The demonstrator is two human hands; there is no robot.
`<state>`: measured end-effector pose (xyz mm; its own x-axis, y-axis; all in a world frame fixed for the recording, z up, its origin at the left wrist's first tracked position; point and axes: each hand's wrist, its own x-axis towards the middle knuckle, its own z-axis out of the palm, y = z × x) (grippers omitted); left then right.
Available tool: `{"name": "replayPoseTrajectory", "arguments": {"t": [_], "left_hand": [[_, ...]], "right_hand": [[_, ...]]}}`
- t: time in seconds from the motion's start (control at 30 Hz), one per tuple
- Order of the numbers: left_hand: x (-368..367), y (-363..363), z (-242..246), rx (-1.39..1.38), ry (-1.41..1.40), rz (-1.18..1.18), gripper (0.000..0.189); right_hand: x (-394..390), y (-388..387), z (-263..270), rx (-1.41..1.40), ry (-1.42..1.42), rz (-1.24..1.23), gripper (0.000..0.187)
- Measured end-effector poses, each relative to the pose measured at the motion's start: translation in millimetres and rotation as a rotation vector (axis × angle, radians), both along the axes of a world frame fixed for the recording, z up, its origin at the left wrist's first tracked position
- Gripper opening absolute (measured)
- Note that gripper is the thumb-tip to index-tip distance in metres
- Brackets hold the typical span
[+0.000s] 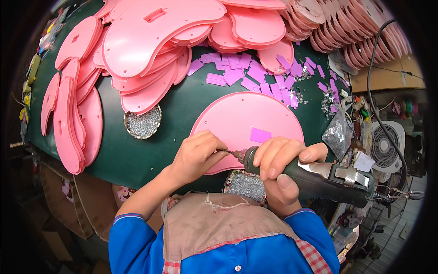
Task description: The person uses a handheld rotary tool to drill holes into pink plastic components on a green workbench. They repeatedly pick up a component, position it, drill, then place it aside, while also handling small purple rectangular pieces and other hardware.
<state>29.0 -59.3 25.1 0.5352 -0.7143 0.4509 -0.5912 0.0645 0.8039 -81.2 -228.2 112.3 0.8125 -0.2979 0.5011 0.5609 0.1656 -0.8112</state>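
Observation:
My right hand (282, 159) grips a dark electric screwdriver (316, 176), its nose pointing left. At the tip of the thin driver bit (230, 151), the thumb and forefinger of my left hand (198, 154) pinch together; whether a screw is between them is hidden. Beneath both hands lies a curved pink plastic panel (226, 120) with small holes near its rim. A purple plastic plate (260, 135) sits on the panel, just above my right fingers. Close to my apron, a box of small metal screws (244, 186) is partly covered by my right hand.
Stacked pink panels (137, 41) cover the back and left of the green table (137, 161). A round tin of screws (143, 122) touches them. Loose purple plates (234, 75) and small metal clips (301, 97) lie behind. A cable (371, 75) hangs at right near a fan (385, 145).

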Motion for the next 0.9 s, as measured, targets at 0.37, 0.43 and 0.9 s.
{"name": "replayPoseTrajectory", "arguments": {"t": [0.37,0.43,0.9], "left_hand": [[2,-25,10,0.043,-0.299,0.183,0.016],[10,-32,13,-0.039,-0.173,0.186,0.017],[40,-49,-20,0.249,-0.134,0.155,0.011]], "right_hand": [[45,-23,-19,-0.339,-0.121,-0.132,0.047],[63,-38,-30,-0.329,-0.163,-0.226,0.048],[92,-65,-73,-0.202,-0.128,-0.241,0.05]]}}
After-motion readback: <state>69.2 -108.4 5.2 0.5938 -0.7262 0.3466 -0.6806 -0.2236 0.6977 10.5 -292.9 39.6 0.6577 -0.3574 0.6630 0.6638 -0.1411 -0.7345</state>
